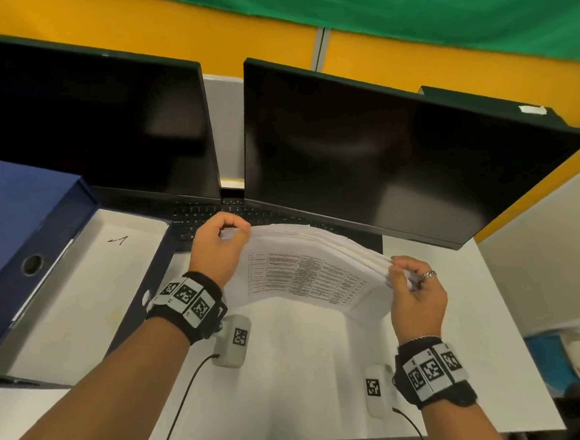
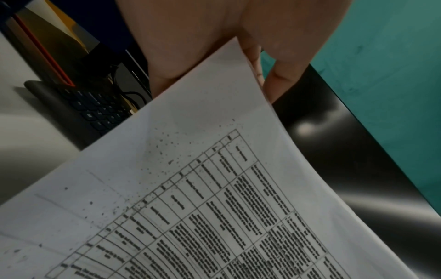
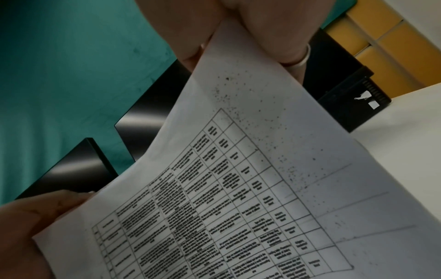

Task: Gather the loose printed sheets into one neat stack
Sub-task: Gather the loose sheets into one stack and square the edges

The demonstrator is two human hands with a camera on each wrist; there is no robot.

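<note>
A sheaf of printed sheets [image 1: 306, 270] hangs upright above the white desk [image 1: 292, 374], its nearest page showing a printed table. My left hand [image 1: 229, 236] pinches the sheaf's upper left corner, and my right hand [image 1: 400, 274] pinches its upper right edge. The top edges fan slightly between the hands. In the left wrist view the table page [image 2: 214, 198] fills the frame under the fingers [image 2: 276, 83]. From the right wrist, the same page [image 3: 238, 179] runs from the ringed fingers [image 3: 293, 56] down to the left hand [image 3: 35, 217].
Two dark monitors [image 1: 363, 153] stand behind the sheets, with a black keyboard [image 1: 206, 215] under them. An open blue box file [image 1: 44, 254] with a white sheet inside lies at the left. Two small white tagged devices [image 1: 233, 340] with cables sit on the desk.
</note>
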